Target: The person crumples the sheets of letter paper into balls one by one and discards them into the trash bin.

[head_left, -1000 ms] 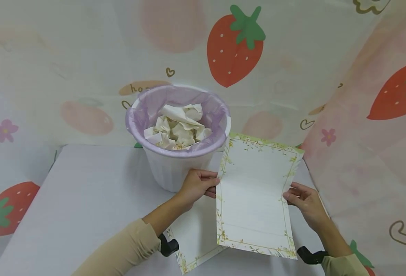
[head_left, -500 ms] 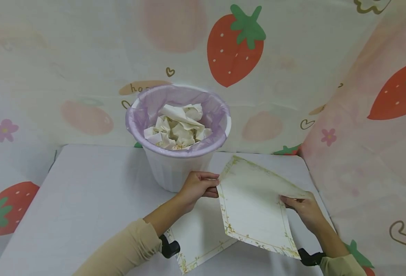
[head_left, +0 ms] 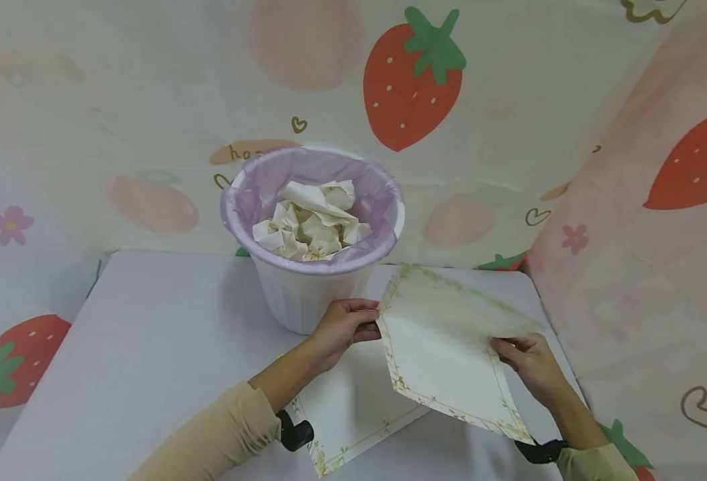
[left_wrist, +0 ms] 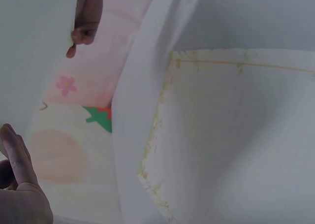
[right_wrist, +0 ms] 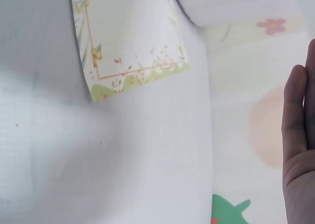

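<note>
- Backdrop (head_left: 167, 80), printed with strawberries, hearts and flowers: hung beyond the fingers of both hands and to either side.
- White-covered table (head_left: 167, 321): spread beneath the fingers, with a broad stretch seen to their left.
- White waste bin (head_left: 290, 297): stood just beyond the left fingers, so the space there is blocked; its lower front is partly hidden by the left hand, and whether they touch cannot be told.
- Purple bin liner (head_left: 383, 204): folded over the bin's rim, above the left fingers in the head view.
- Floral-bordered sheet of paper (head_left: 444, 361): held up between the two hands, bowed, its far part bent beyond the right fingers.
- Second bordered sheet (head_left: 347, 414): laid on the table below the left fingers, partly covered by the raised sheet.
- Crumpled papers (head_left: 314, 224): heaped inside the liner, beyond the left fingers.
- Left hand (head_left: 344, 331): the raised sheet's left edge is pinched between thumb and fingers.
- Right hand (head_left: 528, 361): the opposite edge is pinched likewise.
- Black wrist mounts (head_left: 296, 433): worn behind the fingers, at the beige cuffs (head_left: 263, 414).
</note>
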{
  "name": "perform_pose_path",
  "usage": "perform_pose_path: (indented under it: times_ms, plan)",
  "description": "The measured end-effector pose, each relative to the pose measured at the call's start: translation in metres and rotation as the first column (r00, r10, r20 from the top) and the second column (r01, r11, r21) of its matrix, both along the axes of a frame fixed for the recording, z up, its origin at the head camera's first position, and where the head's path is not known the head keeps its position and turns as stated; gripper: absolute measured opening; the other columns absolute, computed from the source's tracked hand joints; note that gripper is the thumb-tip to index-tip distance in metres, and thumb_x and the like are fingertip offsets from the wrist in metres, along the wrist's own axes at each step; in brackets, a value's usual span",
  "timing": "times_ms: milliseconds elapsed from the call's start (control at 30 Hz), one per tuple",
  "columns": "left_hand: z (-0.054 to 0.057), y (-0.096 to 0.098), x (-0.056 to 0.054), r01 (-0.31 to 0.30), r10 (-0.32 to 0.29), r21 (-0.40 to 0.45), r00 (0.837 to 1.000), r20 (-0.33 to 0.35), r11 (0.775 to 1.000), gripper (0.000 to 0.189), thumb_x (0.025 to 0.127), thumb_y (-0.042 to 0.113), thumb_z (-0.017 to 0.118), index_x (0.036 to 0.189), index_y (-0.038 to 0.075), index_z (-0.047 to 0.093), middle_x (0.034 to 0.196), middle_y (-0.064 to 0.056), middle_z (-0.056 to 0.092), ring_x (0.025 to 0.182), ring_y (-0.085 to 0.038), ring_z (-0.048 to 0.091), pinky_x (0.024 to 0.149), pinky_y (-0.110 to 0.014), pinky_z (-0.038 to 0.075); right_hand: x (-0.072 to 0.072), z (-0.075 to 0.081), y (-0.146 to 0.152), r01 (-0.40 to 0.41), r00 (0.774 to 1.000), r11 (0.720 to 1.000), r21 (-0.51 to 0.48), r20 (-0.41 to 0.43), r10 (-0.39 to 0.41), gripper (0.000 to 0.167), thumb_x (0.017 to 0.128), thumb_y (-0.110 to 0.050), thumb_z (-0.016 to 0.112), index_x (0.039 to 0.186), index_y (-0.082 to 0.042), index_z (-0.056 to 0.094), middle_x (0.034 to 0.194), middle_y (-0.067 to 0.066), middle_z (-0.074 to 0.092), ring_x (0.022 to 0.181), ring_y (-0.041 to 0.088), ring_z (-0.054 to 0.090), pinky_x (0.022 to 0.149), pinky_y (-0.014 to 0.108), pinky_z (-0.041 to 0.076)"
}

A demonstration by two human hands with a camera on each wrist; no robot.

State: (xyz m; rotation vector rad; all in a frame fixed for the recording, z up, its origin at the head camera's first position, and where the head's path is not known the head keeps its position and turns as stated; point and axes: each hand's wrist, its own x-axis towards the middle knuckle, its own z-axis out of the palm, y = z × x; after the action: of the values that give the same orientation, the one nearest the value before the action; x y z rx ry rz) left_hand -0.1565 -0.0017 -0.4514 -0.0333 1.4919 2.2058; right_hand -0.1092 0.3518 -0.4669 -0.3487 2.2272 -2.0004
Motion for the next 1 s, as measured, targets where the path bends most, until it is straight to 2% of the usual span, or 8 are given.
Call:
perform_pose_path:
  times_ms: [133, 267, 367, 467, 600, 700, 800, 1000]
  plan:
    - [0.0005, -0.0007, -0.0003, 0.018, -0.018, 0.034, 1.000, 0.020, 0.999, 0.034, 0.096, -0.004, 0.055, 0.129, -0.012, 0.056, 0.087, -0.005, 0.072, 0.073, -0.011, 0.070, 0.077, -0.029, 0.059, 0.0003, 0.0026, 0.0008, -0.037, 0.999, 0.998, -0.047, 0.019, 0.038, 0.021, 0.100, 0.008, 0.050, 0.108, 0.013, 0.069, 0.093, -0.002, 0.071, 0.083, 0.007, 0.065, 0.068, 0.021, 0.056]
    - [0.0012, -0.0012, -0.0013, 0.043, -0.043, 0.051, 0.999, 0.003, 0.998, 0.034, 0.098, -0.003, 0.051, 0.130, -0.015, 0.055, 0.092, -0.006, 0.071, 0.077, -0.012, 0.070, 0.080, -0.030, 0.059, -0.0008, 0.0049, 0.0020, -0.145, 0.989, 0.981, -0.128, 0.004, 0.147, 0.028, 0.103, 0.005, 0.043, 0.121, 0.013, 0.064, 0.111, 0.002, 0.069, 0.095, 0.008, 0.063, 0.072, 0.021, 0.055]
    - [0.0011, -0.0014, -0.0020, 0.066, -0.065, 0.042, 0.998, -0.011, 0.997, 0.032, 0.099, -0.002, 0.047, 0.125, -0.016, 0.059, 0.100, -0.009, 0.072, 0.082, -0.014, 0.070, 0.082, -0.031, 0.058, -0.0016, 0.0054, 0.0026, -0.200, 0.980, 0.968, -0.152, -0.025, 0.199, 0.032, 0.105, 0.005, 0.038, 0.125, 0.012, 0.062, 0.124, 0.006, 0.065, 0.104, 0.011, 0.062, 0.078, 0.023, 0.056]
    - [0.0018, -0.0023, -0.0018, 0.079, -0.079, 0.035, 0.997, -0.010, 0.996, 0.034, 0.098, 0.006, 0.045, 0.118, -0.015, 0.062, 0.104, -0.012, 0.071, 0.085, -0.016, 0.070, 0.084, -0.031, 0.058, -0.0015, 0.0051, 0.0029, -0.187, 0.982, 0.977, -0.107, -0.045, 0.183, 0.033, 0.105, 0.005, 0.037, 0.122, 0.007, 0.066, 0.124, 0.004, 0.063, 0.100, 0.009, 0.059, 0.075, 0.021, 0.053]
    - [0.0034, -0.0042, -0.0005, 0.098, -0.098, -0.019, 0.994, -0.036, 0.995, 0.033, 0.097, 0.011, 0.056, 0.115, -0.014, 0.065, 0.104, -0.012, 0.072, 0.086, -0.015, 0.069, 0.086, -0.032, 0.057, -0.0016, 0.0055, 0.0020, -0.152, 0.987, 0.988, -0.029, -0.065, 0.149, 0.032, 0.105, 0.004, 0.040, 0.120, 0.007, 0.067, 0.120, 0.002, 0.063, 0.087, 0.006, 0.053, 0.065, 0.021, 0.046]
    - [0.0032, -0.0055, 0.0004, 0.118, -0.126, -0.101, 0.990, -0.071, 0.988, 0.030, 0.092, 0.007, 0.067, 0.117, -0.011, 0.067, 0.106, -0.010, 0.073, 0.087, -0.011, 0.068, 0.086, -0.031, 0.057, -0.0026, 0.0062, 0.0012, -0.166, 0.984, 0.986, -0.027, -0.068, 0.164, 0.031, 0.105, 0.003, 0.040, 0.120, 0.008, 0.066, 0.121, 0.006, 0.063, 0.093, 0.007, 0.057, 0.072, 0.021, 0.051]
    - [0.0014, -0.0068, 0.0011, 0.130, -0.150, -0.170, 0.983, -0.108, 0.977, 0.030, 0.091, 0.005, 0.070, 0.117, -0.009, 0.068, 0.109, -0.010, 0.072, 0.089, -0.010, 0.067, 0.086, -0.029, 0.057, -0.0034, 0.0066, 0.0009, -0.191, 0.980, 0.981, -0.034, -0.055, 0.189, 0.031, 0.105, 0.003, 0.040, 0.122, 0.008, 0.066, 0.124, 0.011, 0.061, 0.108, 0.013, 0.061, 0.085, 0.026, 0.055]
    - [-0.0031, -0.0085, 0.0018, 0.094, -0.126, -0.225, 0.983, -0.130, 0.970, 0.029, 0.089, 0.006, 0.073, 0.115, -0.006, 0.071, 0.107, -0.011, 0.073, 0.088, -0.011, 0.067, 0.082, -0.028, 0.057, -0.0035, 0.0077, 0.0005, -0.170, 0.985, 0.985, 0.039, -0.037, 0.171, 0.029, 0.105, 0.001, 0.043, 0.121, 0.008, 0.066, 0.123, 0.013, 0.061, 0.109, 0.013, 0.062, 0.087, 0.026, 0.055]
